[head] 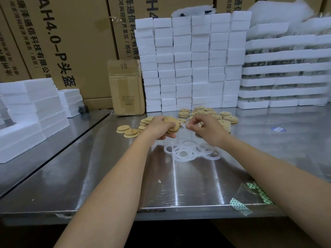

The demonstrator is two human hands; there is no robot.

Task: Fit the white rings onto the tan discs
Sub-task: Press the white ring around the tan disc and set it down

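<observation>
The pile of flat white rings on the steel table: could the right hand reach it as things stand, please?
Probably yes: the right hand hovers just beyond the pile of flat white rings, nothing between them, though it pinches one thin white ring.

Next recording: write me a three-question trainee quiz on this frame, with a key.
1. True or false: the left hand holds a stack of tan discs.
2. The loose white rings lie: A) on the carton; B) on the steel table, nearer the person than the hands; C) on the foam blocks.
3. What colour is the piece that the right hand pinches?
Key: 1 true; 2 B; 3 white.
</observation>
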